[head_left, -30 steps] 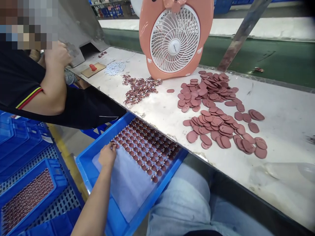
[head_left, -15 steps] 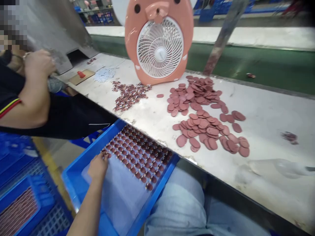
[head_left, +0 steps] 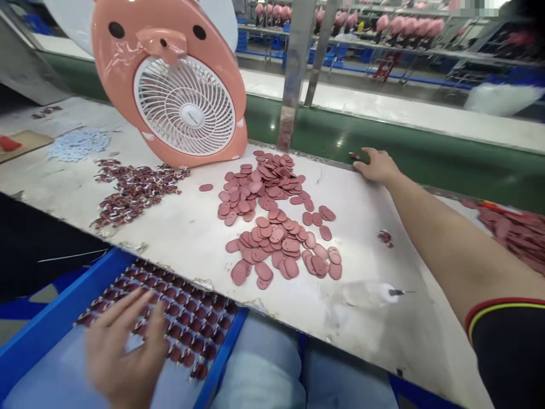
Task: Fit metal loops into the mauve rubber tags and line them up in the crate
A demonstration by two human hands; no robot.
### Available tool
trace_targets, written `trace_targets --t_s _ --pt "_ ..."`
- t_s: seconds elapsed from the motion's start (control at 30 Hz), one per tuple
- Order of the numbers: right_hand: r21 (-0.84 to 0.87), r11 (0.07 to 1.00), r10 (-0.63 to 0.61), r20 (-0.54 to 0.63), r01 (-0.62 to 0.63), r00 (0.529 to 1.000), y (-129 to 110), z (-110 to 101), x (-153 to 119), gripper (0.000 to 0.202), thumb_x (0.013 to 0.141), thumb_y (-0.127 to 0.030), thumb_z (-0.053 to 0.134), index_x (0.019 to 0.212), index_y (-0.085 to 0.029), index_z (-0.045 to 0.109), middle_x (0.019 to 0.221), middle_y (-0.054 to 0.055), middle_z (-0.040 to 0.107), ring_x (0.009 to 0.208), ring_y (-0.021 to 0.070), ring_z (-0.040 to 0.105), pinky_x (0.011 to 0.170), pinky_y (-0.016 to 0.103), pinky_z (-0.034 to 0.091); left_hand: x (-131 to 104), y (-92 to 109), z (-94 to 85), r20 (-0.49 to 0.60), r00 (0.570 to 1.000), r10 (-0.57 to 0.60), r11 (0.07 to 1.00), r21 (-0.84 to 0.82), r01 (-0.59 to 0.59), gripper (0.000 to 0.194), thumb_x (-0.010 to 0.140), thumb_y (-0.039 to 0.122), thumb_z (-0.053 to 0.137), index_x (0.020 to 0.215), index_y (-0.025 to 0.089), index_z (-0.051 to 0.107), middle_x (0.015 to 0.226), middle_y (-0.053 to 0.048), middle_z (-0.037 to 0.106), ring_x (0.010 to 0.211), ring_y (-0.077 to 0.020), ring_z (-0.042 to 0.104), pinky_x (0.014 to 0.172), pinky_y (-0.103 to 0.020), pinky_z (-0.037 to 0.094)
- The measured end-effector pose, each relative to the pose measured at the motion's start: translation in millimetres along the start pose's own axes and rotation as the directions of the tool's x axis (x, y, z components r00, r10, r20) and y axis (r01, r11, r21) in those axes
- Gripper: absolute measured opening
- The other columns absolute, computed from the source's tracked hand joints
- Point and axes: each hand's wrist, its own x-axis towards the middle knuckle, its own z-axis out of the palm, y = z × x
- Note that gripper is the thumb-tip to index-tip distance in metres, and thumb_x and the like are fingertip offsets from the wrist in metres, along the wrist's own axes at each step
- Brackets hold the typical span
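Observation:
My left hand, a little blurred, hovers with spread fingers over a blue tray and holds nothing. Rows of dark red oval pieces with small pale ends lie on a translucent sheet in that tray, partly covered by the hand. Far across the table, my right hand reaches to the green belt, thumb and forefinger apart. Just beyond its fingertips is a small dark red piece; whether they touch I cannot tell. Loose reddish ovals are heaped on the white table.
An orange animal-shaped fan stands at the table's back. Left of the ovals lie small brown-and-white pieces and pale blue bits. A clear bottle with a needle tip rests near the front edge; more red pieces are at right.
My left hand has lifted from the laid-out rows and spread its fingers. My right hand has come into view at the belt. The view has swung right, and the co-worker's arm is out of it.

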Motion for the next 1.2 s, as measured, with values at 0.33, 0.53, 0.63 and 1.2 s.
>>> trace_targets --t_s 0.33,0.53,0.63,1.2 --pt "0.017 0.998 0.063 0.080 -0.065 0.995 4 -7 7 0.054 0.107 -0.031 0.017 0.121 -0.006 0.063 0.128 0.010 0.057 0.112 0.0205 0.061 0.091 0.036 0.051 24 102 31.6 0.488 0.870 0.071 0.983 0.115 -0.145 0.023 0.087 0.041 0.066 0.107 0.032 0.074 0.105 -0.007 0.075 0.097 -0.0306 0.064 0.087 -0.046 0.043" --pt "0.106 0.993 0.031 0.172 -0.050 0.985 29 -43 -109 0.031 0.100 -0.042 0.054 0.112 -0.016 0.066 0.100 0.005 0.068 0.082 0.0145 0.066 0.076 0.033 0.056 24 106 33.7 0.421 0.903 0.081 0.995 0.013 -0.095 0.018 0.093 0.030 0.060 0.102 0.027 0.075 0.097 -0.005 0.076 0.090 -0.0244 0.066 0.083 -0.039 0.046" --pt "0.149 0.989 -0.004 0.166 -0.021 0.986 44 -53 -169 0.020 0.088 -0.038 0.070 0.098 -0.021 0.074 0.091 0.004 0.073 0.074 0.0147 0.065 0.067 0.030 0.051 23 117 27.4 0.380 0.925 -0.006 0.990 -0.127 0.058 0.017 0.093 0.026 0.058 0.096 0.024 0.074 0.094 -0.005 0.074 0.090 -0.0224 0.066 0.086 -0.037 0.048" --pt "0.942 0.336 -0.567 0.212 -0.011 0.796 -84 -67 -397 0.007 0.090 -0.024 0.069 0.091 -0.024 0.075 0.075 0.001 0.071 0.068 0.0131 0.064 0.065 0.024 0.052 -43 189 -29.8 0.976 0.173 0.134 0.296 -0.206 0.933 0.037 0.086 0.053 0.064 0.073 0.022 0.078 0.074 -0.007 0.070 0.075 -0.0219 0.064 0.073 -0.031 0.049"
